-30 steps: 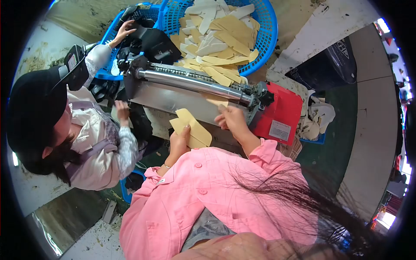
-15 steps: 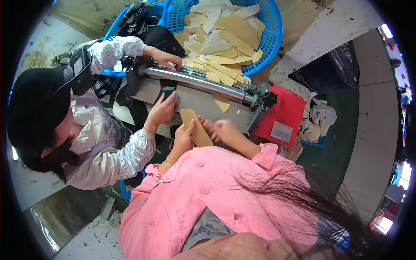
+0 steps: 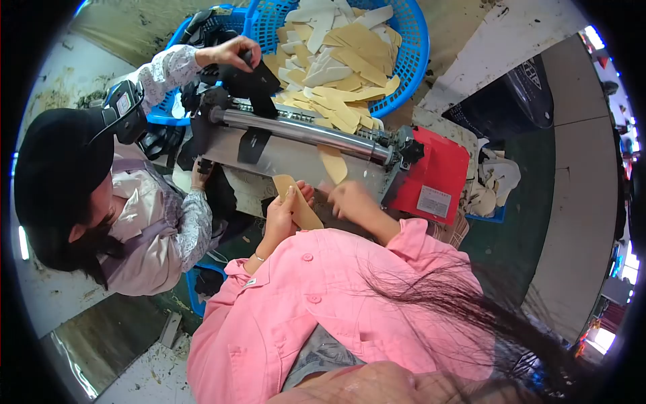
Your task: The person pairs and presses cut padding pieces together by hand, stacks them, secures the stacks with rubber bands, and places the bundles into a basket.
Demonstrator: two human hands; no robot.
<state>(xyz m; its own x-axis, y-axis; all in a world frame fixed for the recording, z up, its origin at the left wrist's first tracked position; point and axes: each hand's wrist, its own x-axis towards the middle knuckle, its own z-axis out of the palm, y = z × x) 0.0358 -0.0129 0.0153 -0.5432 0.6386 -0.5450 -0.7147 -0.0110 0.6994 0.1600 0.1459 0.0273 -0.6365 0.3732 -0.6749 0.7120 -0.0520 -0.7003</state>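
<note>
My left hand [image 3: 282, 214] is closed on a tan piece [image 3: 304, 208] in front of the machine. My right hand [image 3: 351, 202] is just to the right of it, blurred by motion, so what its fingers hold, if anything, does not show. Beyond my right hand, another tan piece [image 3: 332, 164] sticks out from under the metal roller [image 3: 303, 131] onto the grey plate. Farther left, a black piece [image 3: 254, 146] lies under the same roller.
A co-worker at the left has one hand [image 3: 232, 54] above the black pieces behind the machine. A blue basket [image 3: 418, 64] holds tan and white pieces. The machine's red cover [image 3: 441, 168] is at the right, beside a small blue bin [image 3: 494, 217] of white scraps.
The tan piece has come farther out from under the roller. A black piece now shows at the roller's left, and the co-worker's hands have moved apart. My right hand is still near the plate's front edge.
</note>
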